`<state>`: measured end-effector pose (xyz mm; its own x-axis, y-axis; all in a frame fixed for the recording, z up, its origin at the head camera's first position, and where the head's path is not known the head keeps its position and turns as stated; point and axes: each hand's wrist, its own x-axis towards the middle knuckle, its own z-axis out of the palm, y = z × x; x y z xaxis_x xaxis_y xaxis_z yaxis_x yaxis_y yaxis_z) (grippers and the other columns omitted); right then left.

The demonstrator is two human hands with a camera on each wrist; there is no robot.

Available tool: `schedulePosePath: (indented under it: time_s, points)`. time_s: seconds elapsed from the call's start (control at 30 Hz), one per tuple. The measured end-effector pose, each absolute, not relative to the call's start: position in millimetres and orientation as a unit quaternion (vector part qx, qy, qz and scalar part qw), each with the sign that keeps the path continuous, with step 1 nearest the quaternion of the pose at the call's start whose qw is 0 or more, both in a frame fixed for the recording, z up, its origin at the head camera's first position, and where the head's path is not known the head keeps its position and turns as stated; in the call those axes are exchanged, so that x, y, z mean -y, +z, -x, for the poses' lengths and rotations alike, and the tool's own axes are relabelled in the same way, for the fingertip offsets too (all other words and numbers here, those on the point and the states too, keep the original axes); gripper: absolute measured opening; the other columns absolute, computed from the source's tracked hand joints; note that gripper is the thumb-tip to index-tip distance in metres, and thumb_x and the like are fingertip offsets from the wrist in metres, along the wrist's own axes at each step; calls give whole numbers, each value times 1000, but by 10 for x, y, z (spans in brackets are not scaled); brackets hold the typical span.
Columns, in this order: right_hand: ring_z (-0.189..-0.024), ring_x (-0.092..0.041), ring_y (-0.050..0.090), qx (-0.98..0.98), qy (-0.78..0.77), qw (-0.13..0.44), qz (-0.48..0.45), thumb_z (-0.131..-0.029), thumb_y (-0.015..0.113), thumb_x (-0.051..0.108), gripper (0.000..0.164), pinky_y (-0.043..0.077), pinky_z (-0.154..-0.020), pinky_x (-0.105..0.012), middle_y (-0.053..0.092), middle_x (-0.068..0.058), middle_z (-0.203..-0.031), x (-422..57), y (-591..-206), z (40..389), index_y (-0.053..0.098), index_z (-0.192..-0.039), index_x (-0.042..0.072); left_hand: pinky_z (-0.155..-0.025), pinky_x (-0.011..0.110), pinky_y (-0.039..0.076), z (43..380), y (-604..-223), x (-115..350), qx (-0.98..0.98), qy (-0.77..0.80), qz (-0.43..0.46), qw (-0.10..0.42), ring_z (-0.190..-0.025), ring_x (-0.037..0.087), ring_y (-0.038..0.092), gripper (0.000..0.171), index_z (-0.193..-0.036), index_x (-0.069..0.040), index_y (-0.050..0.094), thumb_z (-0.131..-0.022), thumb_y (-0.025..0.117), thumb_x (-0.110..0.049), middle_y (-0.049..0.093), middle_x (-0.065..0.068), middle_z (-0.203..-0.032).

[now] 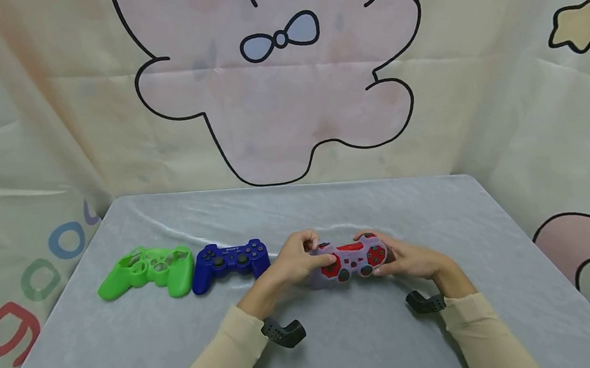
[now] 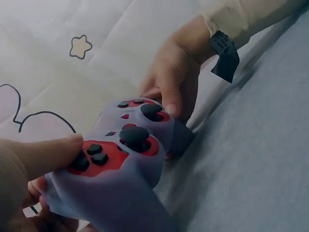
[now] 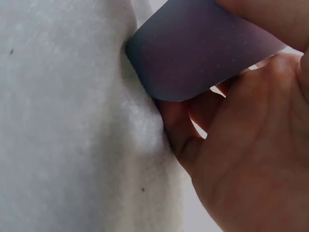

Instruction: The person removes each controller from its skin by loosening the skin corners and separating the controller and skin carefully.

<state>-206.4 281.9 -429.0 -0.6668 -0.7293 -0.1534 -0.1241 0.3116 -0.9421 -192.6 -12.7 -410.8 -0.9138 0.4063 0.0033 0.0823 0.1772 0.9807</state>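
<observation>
A red game controller [image 1: 354, 247] sits inside a pale purple silicone sleeve [image 2: 120, 193], its black sticks and buttons showing through the openings. My left hand [image 1: 296, 258] grips the left end, with the thumb on top by the directional buttons [image 2: 99, 158] and the other fingers curled at the side and below. At the other end my right hand [image 1: 409, 257] holds the controller between thumb and fingers. In the right wrist view, a purple grip end of the sleeve [image 3: 203, 53] lies against that hand, close to the cloth. Both thumbs are near the face of the controller.
To the left lie a blue game controller [image 1: 230, 261] and, beside it, a bright green silicone sleeve [image 1: 148, 272]. A grey-blue cloth [image 1: 355, 345] covers the table. Printed fabric [image 1: 288, 119] hangs behind and at both sides. Each wrist carries a black device [image 1: 285, 332].
</observation>
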Motion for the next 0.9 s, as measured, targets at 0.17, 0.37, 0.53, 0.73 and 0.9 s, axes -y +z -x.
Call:
schedulePosePath:
  time_s: [0.17,0.37,0.53,0.73,0.9]
  points:
    - [-119,-11,55,-754,-524,294,265,-96,64,3,78,51,-97,-25,48,-3,-141,-2841,-4298,2059,16,-157,4,-70,28,36,1947,-4136,94,-749,633,-176,90,-82,15,44,35,-79,-8,44,-85,78,-7,43,-1,-81]
    - [-114,-10,57,-755,-529,281,268,-97,63,3,72,52,-94,-24,52,0,-136,-2862,-4321,2079,21,-156,4,-78,30,42,1945,-4149,111,-741,643,-191,32,-90,17,48,37,-74,-4,46,-84,80,-9,45,1,-89]
    - [-109,-4,60,-746,-552,265,261,-98,60,2,65,52,-92,-21,61,9,-130,-2916,-4315,2087,25,-152,-5,-80,30,45,1967,-4112,163,-713,672,-192,63,-94,15,50,34,-72,-10,48,-89,77,-13,46,-1,-94]
    - [-105,1,62,-735,-580,229,265,-100,57,2,48,53,-91,-20,68,13,-122,-2979,-4297,2102,42,-146,1,-83,28,46,1988,-4077,203,-618,753,-177,142,-87,11,49,29,-74,-16,51,-101,59,-10,50,-6,-89]
    - [-106,-4,67,-719,-600,218,272,-101,57,2,39,55,-93,-23,71,9,-120,-2999,-4251,2099,53,-137,14,-87,27,46,1993,-4038,234,-621,749,-187,136,-86,8,54,25,-78,-17,58,-101,57,-8,58,-11,-86]
